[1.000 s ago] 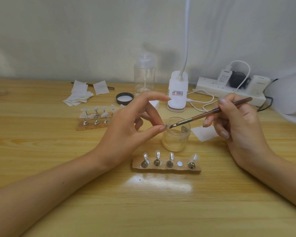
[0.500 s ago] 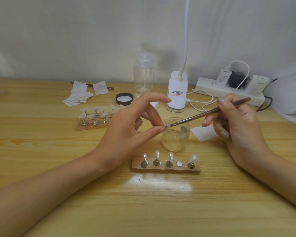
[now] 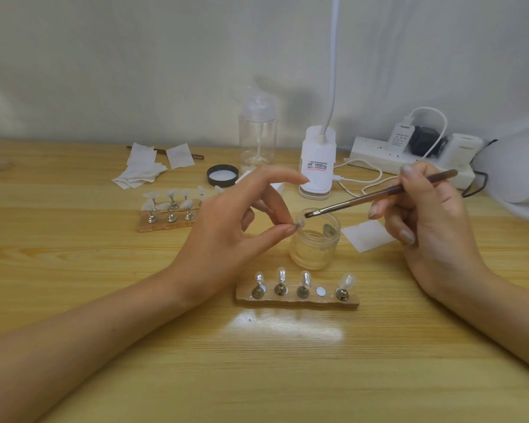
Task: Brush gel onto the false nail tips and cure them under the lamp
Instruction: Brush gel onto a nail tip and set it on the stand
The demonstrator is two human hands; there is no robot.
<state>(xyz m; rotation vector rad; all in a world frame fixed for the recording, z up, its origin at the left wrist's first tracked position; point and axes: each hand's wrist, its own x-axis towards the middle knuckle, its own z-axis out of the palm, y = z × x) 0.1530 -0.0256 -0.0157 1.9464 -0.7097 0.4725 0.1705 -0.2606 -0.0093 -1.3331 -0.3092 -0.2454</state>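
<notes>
My left hand (image 3: 235, 230) pinches a small clear nail tip on its metal stand (image 3: 299, 223) between thumb and middle finger, just above the left rim of an open glass gel jar (image 3: 315, 245). My right hand (image 3: 428, 221) holds a brown brush (image 3: 379, 195) like a pen, and its bristles touch the top of the held tip. In front of the jar lies a wooden holder (image 3: 297, 299) carrying several nail tips on stands, with one bare magnet spot. A second wooden holder (image 3: 165, 215) with several tips sits at the back left. The white curing lamp (image 3: 515, 175) shows at the right edge.
A white clip lamp base (image 3: 317, 166) with its cable, a clear pump bottle (image 3: 258, 132) and a black jar lid (image 3: 222, 175) stand behind my hands. White wipes (image 3: 141, 170) lie back left, one (image 3: 368, 235) beside the jar. A power strip (image 3: 409, 157) runs along the wall.
The brush tip rose from the jar's mouth to the nail tip held by my left hand and strokes across it. My left hand stayed almost still.
</notes>
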